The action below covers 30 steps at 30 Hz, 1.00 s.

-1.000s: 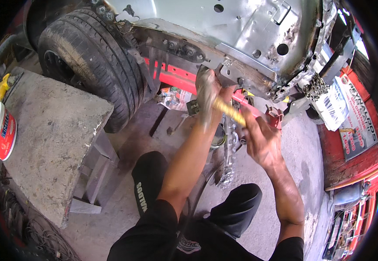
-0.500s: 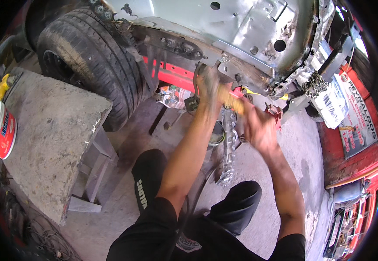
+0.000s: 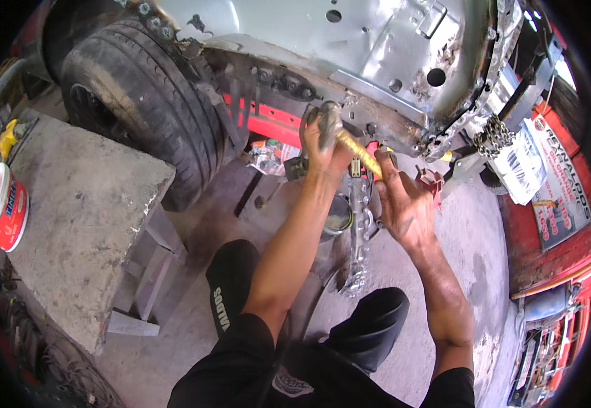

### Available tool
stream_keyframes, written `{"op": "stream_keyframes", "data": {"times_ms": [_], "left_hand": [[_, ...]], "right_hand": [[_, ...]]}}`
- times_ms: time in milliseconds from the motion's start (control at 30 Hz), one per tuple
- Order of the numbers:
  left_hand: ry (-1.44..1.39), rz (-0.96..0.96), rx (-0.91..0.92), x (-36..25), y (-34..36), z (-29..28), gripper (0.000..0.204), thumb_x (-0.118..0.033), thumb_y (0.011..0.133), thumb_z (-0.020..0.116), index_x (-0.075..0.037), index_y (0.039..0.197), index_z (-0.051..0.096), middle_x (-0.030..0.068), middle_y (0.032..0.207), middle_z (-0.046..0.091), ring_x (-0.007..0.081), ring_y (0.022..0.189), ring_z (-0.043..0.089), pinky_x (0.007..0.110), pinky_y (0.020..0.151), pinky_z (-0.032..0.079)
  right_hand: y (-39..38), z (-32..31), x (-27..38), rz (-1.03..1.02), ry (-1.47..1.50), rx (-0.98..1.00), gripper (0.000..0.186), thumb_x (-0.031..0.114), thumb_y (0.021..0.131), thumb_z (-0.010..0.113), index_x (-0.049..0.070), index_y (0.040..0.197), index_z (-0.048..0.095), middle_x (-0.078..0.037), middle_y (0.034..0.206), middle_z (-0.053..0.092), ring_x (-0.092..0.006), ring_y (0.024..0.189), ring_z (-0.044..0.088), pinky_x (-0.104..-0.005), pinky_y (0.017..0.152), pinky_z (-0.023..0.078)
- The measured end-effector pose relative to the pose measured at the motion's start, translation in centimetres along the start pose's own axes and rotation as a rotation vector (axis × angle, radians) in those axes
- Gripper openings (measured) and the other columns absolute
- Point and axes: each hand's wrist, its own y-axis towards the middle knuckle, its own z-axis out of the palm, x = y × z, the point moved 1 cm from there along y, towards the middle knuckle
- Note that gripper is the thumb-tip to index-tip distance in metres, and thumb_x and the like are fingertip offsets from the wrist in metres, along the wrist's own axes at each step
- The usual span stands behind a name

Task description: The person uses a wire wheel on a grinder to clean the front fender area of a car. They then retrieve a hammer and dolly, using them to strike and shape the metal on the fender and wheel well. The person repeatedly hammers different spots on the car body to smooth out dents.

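Observation:
My right hand (image 3: 407, 207) grips the yellow handle of a hammer (image 3: 363, 155); the hammer head (image 3: 330, 124) is over my left hand, hiding part of it. My left hand (image 3: 322, 153) is closed on a dark curved metal piece (image 3: 307, 118) against the underside of the bare silver car body (image 3: 377, 41); the piece is mostly hidden. Just below my hands stand a red metal beam (image 3: 261, 115) and a long perforated metal strip (image 3: 358, 238) leaning downward. A chain (image 3: 493, 139) hangs from the body at the right.
At left are a tyre (image 3: 139, 109) and a worn grey bench (image 3: 84, 224) with a red-and-white tub (image 3: 3, 211) and yellow tools (image 3: 6, 139). A red cabinet (image 3: 540, 268) with a sign is at right. Cables (image 3: 71, 374) lie on the floor at lower left.
My right hand and hammer, blurred half a second ago, have moved slightly and now show more sharply, the head still over my left hand. My left hand stays in about the same place.

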Motion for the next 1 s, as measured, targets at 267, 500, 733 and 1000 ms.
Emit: {"op": "stream_keyframes", "data": {"times_ms": [267,500,733,1000], "left_hand": [[0.093,-0.055,-0.013,-0.8,0.0,0.3,0.021,-0.027,0.101,0.057,-0.008,0.107,0.066,0.0084,0.104,0.071,0.0239,0.101,0.066,0.046,0.094,0.051],[0.149,-0.042,-0.028,-0.4,0.0,-1.0,0.031,-0.033,0.105,0.048,-0.007,0.108,0.065,0.0088,0.093,0.071,0.0202,0.087,0.068,0.035,0.083,0.053],[0.140,0.012,0.055,-0.8,0.3,-1.1,0.027,-0.014,0.084,0.075,-0.010,0.109,0.065,0.0076,0.103,0.070,0.0244,0.092,0.068,0.045,0.086,0.056],[0.180,-0.066,-0.137,-1.1,0.0,-0.9,0.016,-0.032,0.087,0.071,-0.017,0.093,0.069,0.0029,0.094,0.071,0.0236,0.090,0.068,0.048,0.077,0.056]], "right_hand": [[-1.1,-0.1,-1.4,0.078,-0.117,0.107,0.047,0.014,0.096,0.064,0.010,0.142,0.056,-0.012,0.070,0.058,-0.0299,0.063,0.060,-0.0460,0.074,0.047],[-1.6,0.1,-1.4,0.087,-0.116,0.104,0.053,0.011,0.090,0.069,0.010,0.142,0.057,-0.010,0.071,0.058,-0.0296,0.064,0.058,-0.0486,0.081,0.046],[-1.3,-0.6,-1.4,0.225,-0.074,0.098,0.052,0.011,0.090,0.070,0.010,0.141,0.059,-0.011,0.076,0.062,-0.0306,0.069,0.062,-0.0478,0.088,0.048],[-0.5,0.0,-0.3,0.109,-0.078,0.085,0.057,0.016,0.085,0.076,0.011,0.140,0.060,-0.010,0.078,0.060,-0.0299,0.071,0.063,-0.0448,0.061,0.050]]}}
